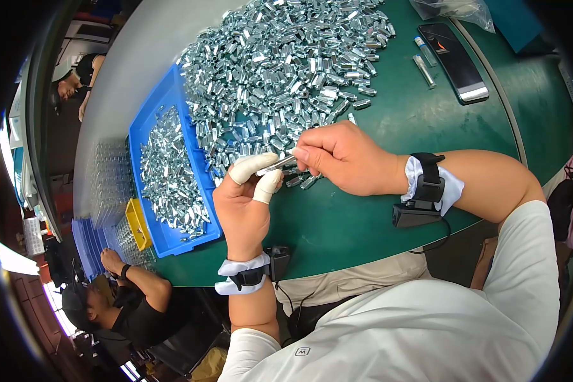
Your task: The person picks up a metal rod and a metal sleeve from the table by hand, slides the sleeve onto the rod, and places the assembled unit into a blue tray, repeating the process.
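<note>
My left hand (243, 210), with white finger cots on thumb and index finger, pinches a slim shiny metal piece (270, 168). At the piece's other end, my right hand (356, 162) has its thumb and fingers closed on it. Whether this is one part or a hex nut with a rod in it, I cannot tell. Just beyond both hands lies a large heap of long silver hex nuts (286, 63), some of them close under my fingers. Left of the heap, a blue tray (191, 118) holds many more loose hex nuts (169, 172).
A black phone (453, 63) lies at the right beside two small tubes (424, 71). A clear plastic bag (458, 9) is at the far right edge. A yellow bin (137, 224) and clear trays (108, 178) stand left of the blue tray. A co-worker (127, 299) sits at the left.
</note>
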`<state>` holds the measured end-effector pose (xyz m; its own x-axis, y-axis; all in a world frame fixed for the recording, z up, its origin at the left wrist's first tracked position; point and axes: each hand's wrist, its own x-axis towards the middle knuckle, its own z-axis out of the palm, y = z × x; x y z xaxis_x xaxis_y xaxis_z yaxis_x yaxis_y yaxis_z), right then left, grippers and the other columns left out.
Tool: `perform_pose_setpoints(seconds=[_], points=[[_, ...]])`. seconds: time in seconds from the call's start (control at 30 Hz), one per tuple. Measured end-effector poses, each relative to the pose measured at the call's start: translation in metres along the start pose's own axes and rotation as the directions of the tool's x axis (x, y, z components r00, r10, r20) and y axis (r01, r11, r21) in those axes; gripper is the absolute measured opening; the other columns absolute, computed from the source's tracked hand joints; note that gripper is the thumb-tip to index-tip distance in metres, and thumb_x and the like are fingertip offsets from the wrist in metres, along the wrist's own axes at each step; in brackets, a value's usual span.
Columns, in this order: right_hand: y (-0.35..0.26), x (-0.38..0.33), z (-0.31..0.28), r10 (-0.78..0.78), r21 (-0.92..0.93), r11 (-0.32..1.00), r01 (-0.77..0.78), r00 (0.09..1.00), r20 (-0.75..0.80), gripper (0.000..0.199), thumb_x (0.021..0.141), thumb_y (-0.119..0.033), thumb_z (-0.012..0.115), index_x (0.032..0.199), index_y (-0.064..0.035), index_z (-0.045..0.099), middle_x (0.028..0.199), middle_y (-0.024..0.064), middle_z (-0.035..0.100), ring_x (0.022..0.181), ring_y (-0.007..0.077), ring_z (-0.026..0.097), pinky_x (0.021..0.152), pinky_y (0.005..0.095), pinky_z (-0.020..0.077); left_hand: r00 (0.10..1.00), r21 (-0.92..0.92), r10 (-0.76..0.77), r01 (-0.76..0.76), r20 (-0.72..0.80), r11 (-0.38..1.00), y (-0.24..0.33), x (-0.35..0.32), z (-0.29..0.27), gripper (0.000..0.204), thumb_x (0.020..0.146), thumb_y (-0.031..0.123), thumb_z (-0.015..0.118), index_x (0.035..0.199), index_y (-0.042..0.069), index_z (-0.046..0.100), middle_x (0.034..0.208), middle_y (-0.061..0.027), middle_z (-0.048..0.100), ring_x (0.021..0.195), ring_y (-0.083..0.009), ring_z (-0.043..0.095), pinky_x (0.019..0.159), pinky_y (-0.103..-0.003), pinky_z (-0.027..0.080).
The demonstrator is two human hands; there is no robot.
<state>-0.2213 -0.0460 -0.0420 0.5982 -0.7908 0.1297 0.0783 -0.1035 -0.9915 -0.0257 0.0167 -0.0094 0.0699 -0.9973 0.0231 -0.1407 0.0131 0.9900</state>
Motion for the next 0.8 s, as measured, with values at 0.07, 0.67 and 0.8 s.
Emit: perform_pose_setpoints(seconds=[0.07, 0.67, 0.8], points=[[0.0, 0.001, 0.0, 0.008, -0.019, 1.0, -0.008, 1.0, 0.001, 0.027, 0.101, -0.019, 0.052, 0.083, -0.0003, 0.062, 0.067, 0.0032, 0.058, 0.063, 0.0085, 0.053, 0.058, 0.0263, 0.0445, 0.995, 0.046, 0.097, -0.097, 0.0, 0.994, -0.003, 0.002, 0.0, 0.024, 0.086, -0.007, 0.067, 0.11, -0.002, 0.067, 0.094, -0.0063, 0.066, 0.079, -0.0114, 0.062, 0.07, -0.023, 0.05], [0.0, 0.001, -0.001, -0.019, -0.087, 0.996, 0.019, 1.0, 0.002, 0.026, 0.099, -0.016, 0.051, 0.08, -0.0014, 0.062, 0.066, 0.004, 0.059, 0.061, 0.0093, 0.055, 0.056, 0.0265, 0.0446, 0.991, 0.033, -0.121, 0.123, -0.055, 0.992, 0.005, -0.001, 0.005, 0.018, 0.088, 0.001, 0.069, 0.106, -0.001, 0.07, 0.082, -0.0063, 0.069, 0.066, -0.008, 0.06, 0.055, -0.019, 0.045], [-0.001, 0.004, -0.001, 0.004, -0.041, 0.999, -0.003, 1.0, 0.019, 0.026, 0.099, -0.016, 0.051, 0.08, -0.0014, 0.062, 0.065, 0.0042, 0.058, 0.06, 0.0097, 0.055, 0.056, 0.0267, 0.0447, 0.98, -0.019, -0.197, 0.197, -0.013, 0.98, 0.009, 0.003, 0.004, 0.016, 0.09, 0.001, 0.067, 0.105, -0.001, 0.07, 0.077, -0.0052, 0.068, 0.062, -0.0072, 0.057, 0.054, -0.019, 0.043]])
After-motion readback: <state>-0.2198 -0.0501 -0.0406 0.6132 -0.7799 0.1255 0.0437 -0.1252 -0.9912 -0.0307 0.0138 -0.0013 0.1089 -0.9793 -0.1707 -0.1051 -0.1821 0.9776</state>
